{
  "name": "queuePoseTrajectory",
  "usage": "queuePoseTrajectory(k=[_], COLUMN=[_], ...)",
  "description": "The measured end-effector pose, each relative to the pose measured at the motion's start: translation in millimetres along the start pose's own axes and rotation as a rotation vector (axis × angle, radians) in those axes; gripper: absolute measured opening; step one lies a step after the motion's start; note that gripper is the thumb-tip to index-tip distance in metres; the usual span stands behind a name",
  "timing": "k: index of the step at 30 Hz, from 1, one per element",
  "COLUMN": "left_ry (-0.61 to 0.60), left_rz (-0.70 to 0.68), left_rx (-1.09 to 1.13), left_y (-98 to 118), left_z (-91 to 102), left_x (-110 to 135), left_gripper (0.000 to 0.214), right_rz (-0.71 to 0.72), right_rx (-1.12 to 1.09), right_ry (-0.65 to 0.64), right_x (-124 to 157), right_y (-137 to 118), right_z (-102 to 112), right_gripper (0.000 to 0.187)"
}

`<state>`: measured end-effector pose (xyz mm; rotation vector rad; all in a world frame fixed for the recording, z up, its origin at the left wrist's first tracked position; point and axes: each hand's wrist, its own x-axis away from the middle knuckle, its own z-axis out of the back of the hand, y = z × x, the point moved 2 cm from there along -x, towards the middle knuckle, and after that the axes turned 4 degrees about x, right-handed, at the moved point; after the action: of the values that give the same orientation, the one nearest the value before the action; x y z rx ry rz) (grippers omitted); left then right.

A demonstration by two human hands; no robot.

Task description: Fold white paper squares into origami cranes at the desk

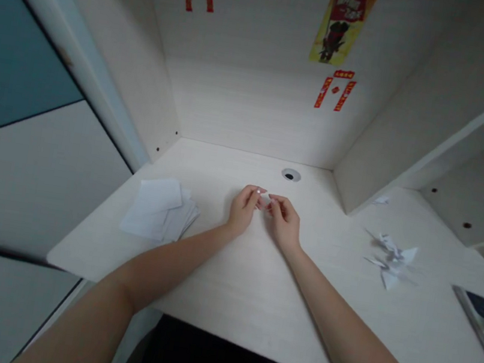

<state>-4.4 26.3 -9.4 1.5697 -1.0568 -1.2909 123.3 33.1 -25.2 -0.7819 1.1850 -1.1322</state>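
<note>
Bare L forearm [185, 258] & R forearm [338, 329] come in from the bottom, nearest the cam, over a pale desk [224, 300]. L hand [243, 208] & R hand [285, 220] are close together nr the desk's back-middle, each pinching one small white paper pc [265, 198]. It sits right btwn the two: L fingertips on its L side, R thumb & fingers on its R side. Shape's mostly hidden & too small to tell; can't tell either if it touches the desk.

Stack of white sheets [156, 208], loosely fanned, lies on the desk's L, just past the L forearm, well apart from the hands. Off to the R, folded paper figures [394, 259] w/ pointed ends lie clustered, well apart from the R hand; a small white scrap [382, 200] is behind them, nr the partition [392, 149]. Far R: flat item w/ dark top [482, 308], partly cut off, can't ID. Round grommet [291, 175] is set in the desk behind the R hand. Back panel [254, 98] has red stickers [323, 92] & a yellow/red pic [345, 24].
</note>
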Motion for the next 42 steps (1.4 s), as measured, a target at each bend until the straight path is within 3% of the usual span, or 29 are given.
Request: queuePoseTrajectory(k=[3, 6, 9, 12, 16, 19, 21, 24, 31, 34, 37, 39, 42], left_ry=[-0.130, -0.288, -0.355, -0.260, -0.058, -0.106, -0.164, -0.148, 0.085, 0.195, 0.321, 0.346, 0.271], left_rz=[-0.103, -0.290, -0.354, -0.206, 0.146, 0.387, 0.394, 0.325, 0.375, 0.327, 0.178, 0.084, 0.205], left_rx=[-0.252, -0.576, -0.883, -1.129, -1.473, -1.584, -1.578, -1.589, -1.536, -1.434, -1.109, -0.726, -0.115], left_y=[16, 38, 59, 75, 87, 86, 83, 82, 89, 96, 105, 107, 96], left_z=[-4.0, -7.0, 6.9, 53.0, 146.2, 198.8, 213.9, 214.5, 206.5, 207.3, 195.8, 176.6, 133.0], left_x=[9, 10, -2, -11, 7, 33, 47, 58, 64, 61, 48, 34, 11], left_gripper=[0.030, 0.027, 0.029, 0.032, 0.042, 0.057, 0.055, 0.053, 0.055, 0.056, 0.057, 0.058, 0.047], right_rz=[0.017, 0.023, -0.036, -0.082, -0.078, -0.078, -0.075, -0.060, -0.048, -0.026, 0.008, 0.039, 0.120], right_rx=[-0.009, -0.072, -0.140, -0.153, -0.145, -0.148, -0.145, -0.137, -0.144, -0.137, -0.101, -0.063, -0.032], right_ry=[-0.066, -0.059, -0.027, -0.021, -0.028, -0.036, -0.038, -0.037, -0.059, -0.060, -0.055, -0.055, -0.079], right_x=[3, 2, 0, 0, 0, 0, 0, 0, -1, 0, 1, 4, 8], right_y=[-2, -1, 5, 12, 15, 14, 13, 13, 18, 15, 9, 3, -7], right_z=[3, 4, 3, 2, 0, -1, -1, -1, -3, -3, -3, -2, -3], right_gripper=[0.032, 0.027, 0.031, 0.036, 0.037, 0.038, 0.038, 0.038, 0.040, 0.039, 0.037, 0.037, 0.043])
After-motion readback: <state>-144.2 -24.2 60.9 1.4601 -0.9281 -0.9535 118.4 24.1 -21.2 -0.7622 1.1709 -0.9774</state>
